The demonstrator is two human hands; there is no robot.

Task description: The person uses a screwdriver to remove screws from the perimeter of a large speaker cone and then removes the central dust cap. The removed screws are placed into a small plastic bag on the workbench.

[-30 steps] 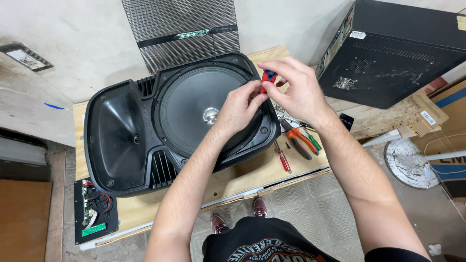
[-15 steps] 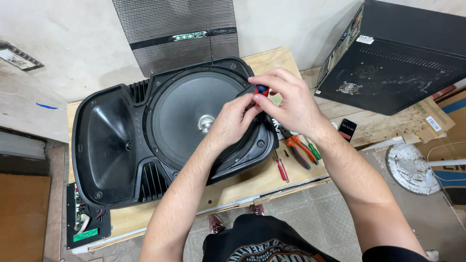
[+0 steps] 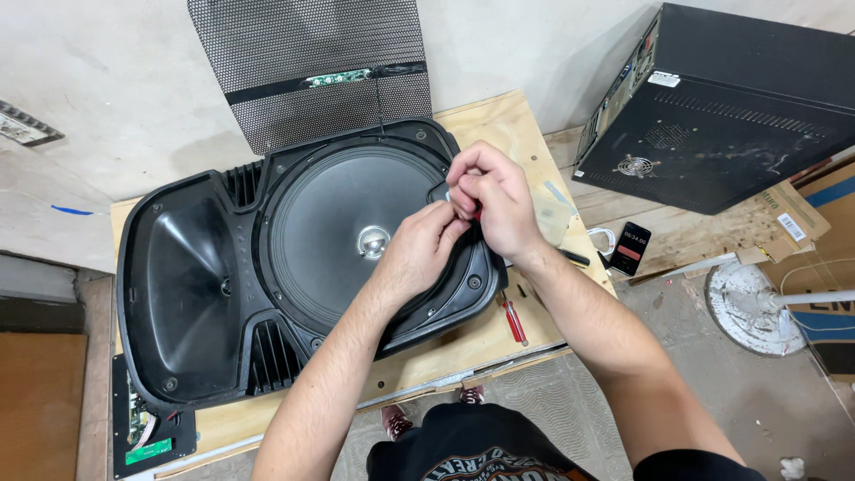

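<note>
A small red-and-dark item (image 3: 475, 214), mostly hidden, is pinched between the fingers of both hands: the right hand (image 3: 490, 200) is curled over it from above, while the left hand (image 3: 419, 249) meets it from below, fingertips pressed together at the same spot. What the item is cannot be told (only a sliver shows). It is held just above the right edge of the large round speaker cone (image 3: 356, 236), set in a black speaker cabinet (image 3: 191, 294) lying face-up on the plywood worktop (image 3: 499, 120). The work is judged best done with the grip kept close and clear of the cone. A red-handled screwdriver (image 3: 514, 321) lies near the cabinet, a mesh grille (image 3: 312, 71) leans against the wall, and a phone (image 3: 631, 248) and a black computer case (image 3: 721, 107) lie farther right.
</note>
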